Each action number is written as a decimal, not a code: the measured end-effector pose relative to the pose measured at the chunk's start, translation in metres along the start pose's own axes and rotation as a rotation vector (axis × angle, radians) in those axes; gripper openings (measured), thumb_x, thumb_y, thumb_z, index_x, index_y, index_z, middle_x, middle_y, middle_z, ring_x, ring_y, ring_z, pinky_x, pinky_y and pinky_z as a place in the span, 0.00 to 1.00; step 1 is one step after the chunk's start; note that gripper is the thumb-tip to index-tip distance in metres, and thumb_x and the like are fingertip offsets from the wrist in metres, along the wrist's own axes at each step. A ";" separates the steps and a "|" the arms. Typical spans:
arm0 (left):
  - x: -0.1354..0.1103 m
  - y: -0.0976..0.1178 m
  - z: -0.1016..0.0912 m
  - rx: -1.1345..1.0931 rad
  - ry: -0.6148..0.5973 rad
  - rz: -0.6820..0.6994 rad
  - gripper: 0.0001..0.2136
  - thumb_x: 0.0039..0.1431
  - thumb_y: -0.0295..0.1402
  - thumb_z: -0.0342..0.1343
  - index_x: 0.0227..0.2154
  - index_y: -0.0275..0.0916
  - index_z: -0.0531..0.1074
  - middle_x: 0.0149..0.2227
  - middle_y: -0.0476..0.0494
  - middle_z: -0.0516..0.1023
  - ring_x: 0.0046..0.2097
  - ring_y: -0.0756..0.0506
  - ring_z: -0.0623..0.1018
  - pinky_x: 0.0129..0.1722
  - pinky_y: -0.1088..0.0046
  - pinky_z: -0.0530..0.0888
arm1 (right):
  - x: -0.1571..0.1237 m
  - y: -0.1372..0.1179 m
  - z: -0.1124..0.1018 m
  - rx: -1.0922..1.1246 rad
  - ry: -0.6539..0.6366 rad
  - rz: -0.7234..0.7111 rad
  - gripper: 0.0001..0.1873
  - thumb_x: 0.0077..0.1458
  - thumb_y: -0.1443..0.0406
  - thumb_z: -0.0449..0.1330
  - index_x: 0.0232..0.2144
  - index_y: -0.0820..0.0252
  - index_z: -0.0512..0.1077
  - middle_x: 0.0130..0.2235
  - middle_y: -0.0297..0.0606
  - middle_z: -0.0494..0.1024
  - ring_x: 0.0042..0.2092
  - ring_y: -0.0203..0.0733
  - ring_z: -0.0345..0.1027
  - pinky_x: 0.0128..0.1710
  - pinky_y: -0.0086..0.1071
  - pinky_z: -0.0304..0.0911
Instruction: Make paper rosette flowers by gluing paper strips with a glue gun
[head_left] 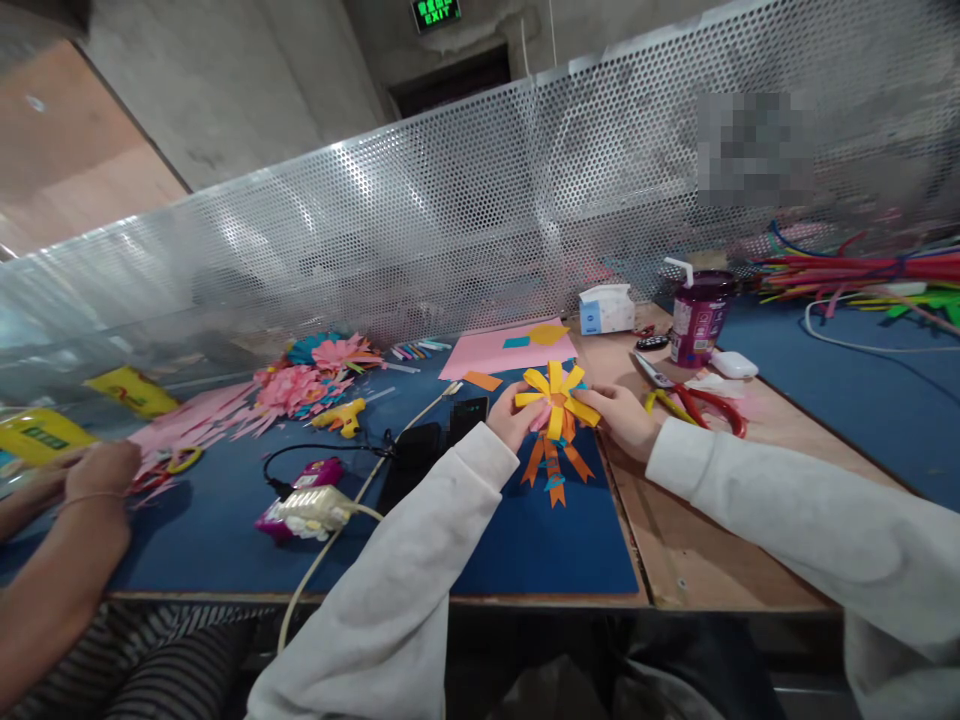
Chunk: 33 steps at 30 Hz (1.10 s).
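A paper flower (557, 400) of yellow loops with orange and blue strips hanging below it is held between both my hands above the blue mat (525, 540). My left hand (514, 414) grips its left side with fingers pinched on the loops. My right hand (621, 417) holds the right side, fingers closed on the paper. Both arms are in white sleeves.
Red-handled scissors (694, 398), a purple cup with a straw (699, 315), a tissue box (606, 307) and pink paper (507, 352) lie behind. A yellow glue gun (343, 416), pink paper flowers (300, 385), a dark phone (468, 414) and cables sit left. Another person's hand (101, 470) works far left.
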<state>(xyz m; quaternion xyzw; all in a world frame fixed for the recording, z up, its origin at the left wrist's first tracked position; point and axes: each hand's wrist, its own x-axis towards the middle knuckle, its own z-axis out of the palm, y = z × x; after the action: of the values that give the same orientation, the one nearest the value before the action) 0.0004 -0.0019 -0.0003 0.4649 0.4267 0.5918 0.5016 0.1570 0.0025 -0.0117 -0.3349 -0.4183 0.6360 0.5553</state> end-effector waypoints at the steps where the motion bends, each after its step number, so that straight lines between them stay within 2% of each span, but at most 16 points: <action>1: 0.000 0.000 0.000 -0.007 -0.019 0.000 0.19 0.35 0.32 0.66 0.34 0.36 0.71 0.24 0.52 0.74 0.26 0.52 0.73 0.30 0.74 0.71 | 0.000 0.000 0.000 -0.004 -0.003 0.001 0.12 0.35 0.61 0.69 0.21 0.61 0.72 0.23 0.33 0.77 0.23 0.33 0.67 0.23 0.25 0.64; 10: 0.001 0.001 -0.002 -0.026 -0.017 -0.016 0.20 0.36 0.33 0.66 0.36 0.37 0.71 0.29 0.48 0.76 0.30 0.50 0.75 0.31 0.73 0.72 | 0.000 0.004 -0.002 -0.038 -0.010 0.001 0.13 0.37 0.59 0.68 0.21 0.60 0.71 0.23 0.32 0.75 0.23 0.34 0.67 0.27 0.28 0.65; 16: 0.000 0.002 -0.002 -0.019 -0.035 -0.011 0.20 0.37 0.34 0.65 0.37 0.37 0.72 0.30 0.48 0.77 0.31 0.49 0.76 0.31 0.73 0.73 | 0.000 0.003 -0.001 -0.045 -0.008 -0.001 0.12 0.37 0.59 0.68 0.21 0.60 0.71 0.23 0.32 0.76 0.24 0.34 0.67 0.26 0.27 0.64; 23: 0.001 0.002 -0.003 0.008 -0.023 0.016 0.18 0.37 0.33 0.65 0.35 0.37 0.71 0.29 0.49 0.76 0.31 0.50 0.75 0.34 0.73 0.72 | -0.003 0.001 0.002 -0.034 -0.002 0.000 0.12 0.37 0.60 0.68 0.22 0.60 0.72 0.23 0.32 0.76 0.24 0.34 0.68 0.25 0.27 0.64; 33: 0.001 0.002 -0.002 0.002 -0.021 0.018 0.17 0.37 0.33 0.65 0.34 0.37 0.71 0.25 0.51 0.73 0.27 0.51 0.73 0.31 0.73 0.71 | -0.005 0.000 0.002 -0.029 -0.040 -0.003 0.11 0.38 0.59 0.68 0.23 0.59 0.72 0.25 0.34 0.77 0.26 0.36 0.69 0.26 0.28 0.64</action>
<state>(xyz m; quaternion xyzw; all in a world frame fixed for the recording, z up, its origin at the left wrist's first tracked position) -0.0018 -0.0017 0.0012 0.4755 0.4179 0.5906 0.5004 0.1559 -0.0024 -0.0113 -0.3293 -0.4390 0.6357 0.5430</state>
